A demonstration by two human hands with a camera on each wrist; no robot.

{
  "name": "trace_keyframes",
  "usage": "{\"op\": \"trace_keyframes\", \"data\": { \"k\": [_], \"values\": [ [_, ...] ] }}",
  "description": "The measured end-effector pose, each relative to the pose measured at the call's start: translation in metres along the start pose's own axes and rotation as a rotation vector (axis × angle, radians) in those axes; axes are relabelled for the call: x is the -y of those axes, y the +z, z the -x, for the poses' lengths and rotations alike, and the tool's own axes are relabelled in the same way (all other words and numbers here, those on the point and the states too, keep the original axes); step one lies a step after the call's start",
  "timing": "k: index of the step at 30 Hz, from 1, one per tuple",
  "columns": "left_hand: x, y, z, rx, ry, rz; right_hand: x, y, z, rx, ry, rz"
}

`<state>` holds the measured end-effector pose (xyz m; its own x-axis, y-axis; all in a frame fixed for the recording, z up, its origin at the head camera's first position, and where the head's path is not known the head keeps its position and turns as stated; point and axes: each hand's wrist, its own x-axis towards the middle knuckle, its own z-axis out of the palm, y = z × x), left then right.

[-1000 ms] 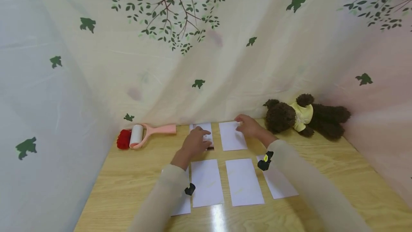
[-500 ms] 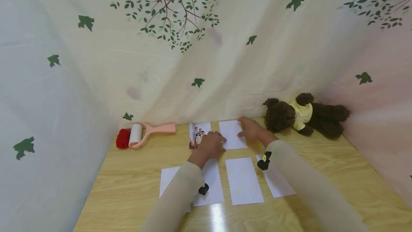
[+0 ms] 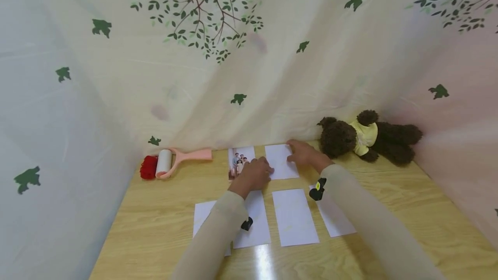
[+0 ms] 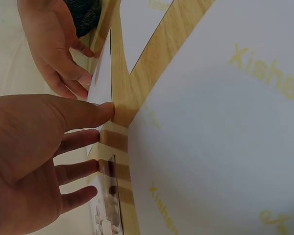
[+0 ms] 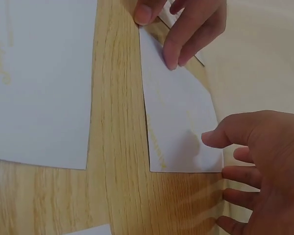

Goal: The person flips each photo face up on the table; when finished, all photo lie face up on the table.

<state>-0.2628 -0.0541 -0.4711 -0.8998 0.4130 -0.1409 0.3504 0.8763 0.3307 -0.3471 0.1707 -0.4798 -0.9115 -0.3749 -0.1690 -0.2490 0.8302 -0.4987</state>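
A white photo back (image 3: pixel 281 168) lies face down in the rear row, between both hands. My left hand (image 3: pixel 254 174) is at its left edge, fingertips touching it. My right hand (image 3: pixel 305 154) is at its right edge; in the right wrist view the thumb hovers over the paper (image 5: pixel 179 132) and the fingers spread past the edge. Left of it lies a face-up family photo (image 3: pixel 235 161), partly covered by my left hand. In the left wrist view, the left hand's fingers (image 4: pixel 78 166) are nearly straight.
Several white sheets, such as one (image 3: pixel 295 217) in front, lie in a row on the wooden table (image 3: pixel 155 219), partly under the sleeves. A lint roller (image 3: pixel 186 157) and red yarn (image 3: pixel 148 167) are at the back left. A brown teddy bear (image 3: pixel 367 137) lies at the back right.
My left hand has moved right, from above the family photo to the left edge of the face-down one, uncovering the picture. The right hand has stayed nearly in place at the right edge.
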Motion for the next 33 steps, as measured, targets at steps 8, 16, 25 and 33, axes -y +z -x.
{"op": "trace_keyframes", "data": {
  "k": [8, 16, 25, 33],
  "values": [
    [-0.003, -0.004, -0.004, 0.065, -0.032, -0.024, 0.0, 0.002, -0.003, -0.03, 0.021, -0.042],
    [-0.006, -0.009, -0.003, 0.067, -0.03, -0.027, 0.004, 0.004, -0.007, -0.054, 0.039, -0.361],
    [-0.017, -0.006, -0.007, 0.022, -0.03, -0.1, 0.009, -0.007, -0.004, -0.23, 0.075, -0.78],
    [-0.038, -0.004, -0.015, -0.015, -0.124, 0.045, 0.021, -0.009, 0.006, -0.2, 0.023, -0.84]
  ]
}}
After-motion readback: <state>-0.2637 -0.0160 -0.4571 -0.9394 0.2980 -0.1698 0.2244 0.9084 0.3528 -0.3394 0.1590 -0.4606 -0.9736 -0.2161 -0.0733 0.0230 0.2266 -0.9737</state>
